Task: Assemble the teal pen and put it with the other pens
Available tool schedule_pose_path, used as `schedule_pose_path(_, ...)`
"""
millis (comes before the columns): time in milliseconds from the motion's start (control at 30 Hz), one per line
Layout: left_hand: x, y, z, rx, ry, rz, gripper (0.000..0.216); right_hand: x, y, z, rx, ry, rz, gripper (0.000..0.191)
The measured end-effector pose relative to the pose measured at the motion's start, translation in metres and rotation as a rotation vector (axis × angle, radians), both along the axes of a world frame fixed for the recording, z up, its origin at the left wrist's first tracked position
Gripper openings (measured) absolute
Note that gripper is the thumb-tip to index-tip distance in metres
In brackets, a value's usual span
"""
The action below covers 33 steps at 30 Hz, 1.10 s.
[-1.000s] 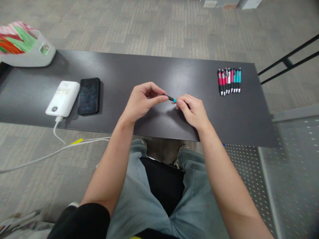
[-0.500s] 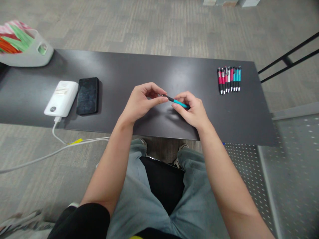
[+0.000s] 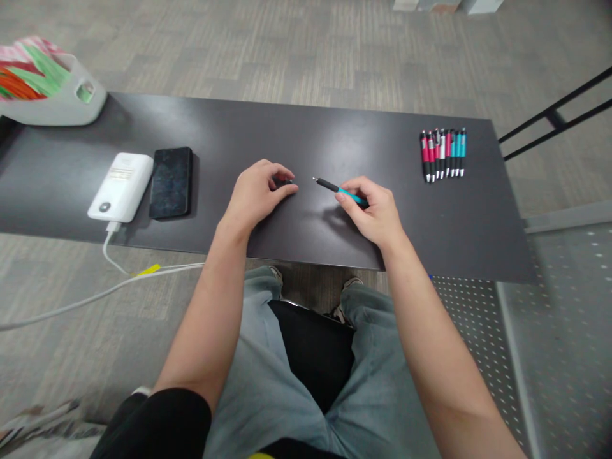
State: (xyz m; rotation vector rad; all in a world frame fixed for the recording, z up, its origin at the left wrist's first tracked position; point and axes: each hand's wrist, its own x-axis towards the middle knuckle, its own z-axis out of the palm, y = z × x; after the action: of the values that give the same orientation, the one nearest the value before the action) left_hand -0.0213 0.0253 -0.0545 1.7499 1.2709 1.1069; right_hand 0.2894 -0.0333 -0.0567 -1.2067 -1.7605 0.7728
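Observation:
My right hand point(image 3: 371, 207) grips a blue ballpoint pen point(image 3: 345, 192) by its barrel above the table. Its black grip points left, with a thin point sticking out and no silver cone around it. Left of the pen, my left hand point(image 3: 261, 194) has thumb and forefinger closed on a small dark piece with a silver glint, which looks like the pen tip point(image 3: 289, 182). A gap separates this piece from the pen. Several red, white and blue pens point(image 3: 442, 155) lie side by side at the table's right, silver tips toward me.
On the dark table point(image 3: 306, 239), a white power bank point(image 3: 122, 187) with a plugged-in cable point(image 3: 111, 245) sits left, beside a black phone point(image 3: 171, 183). A white basket point(image 3: 79, 105) of colourful items stands at the far left corner. A black metal frame point(image 3: 557, 119) rises on the right.
My left hand has moved left, away from the pen, with the small piece between its fingers. The pen's front end now shows; my right hand has barely moved.

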Motion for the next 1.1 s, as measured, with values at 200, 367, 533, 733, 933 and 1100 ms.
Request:
schedule_pose_path(200, 0.014, -0.005, 0.013, -0.072, -0.198, -0.033, 0.05, 0.001, -0.001, -0.001, 0.001, 0.006, 0.002, 0.048)
schedule_pose_path(367, 0.023, -0.016, 0.031, -0.127, -0.35, -0.041, 0.073, 0.0, -0.002, 0.0, -0.001, 0.011, 0.01, 0.041)
schedule_pose_path(533, 0.028, -0.018, 0.031, -0.152, -0.355, -0.051, 0.071, 0.0, -0.001, -0.001, 0.022, 0.015, -0.02, 0.038)
schedule_pose_path(733, 0.028, -0.017, 0.028, -0.163, -0.352, -0.06, 0.068, -0.001, -0.001, 0.0, 0.031, 0.018, -0.023, 0.04)
schedule_pose_path(933, 0.028, -0.018, 0.028, -0.157, -0.334, -0.105, 0.068, -0.001, -0.001, 0.001, 0.019, 0.02, -0.031, 0.043)
schedule_pose_path(1100, 0.03, -0.018, 0.026, -0.163, -0.325, -0.104, 0.064, 0.0, -0.001, 0.001, 0.052, 0.026, -0.02, 0.034)
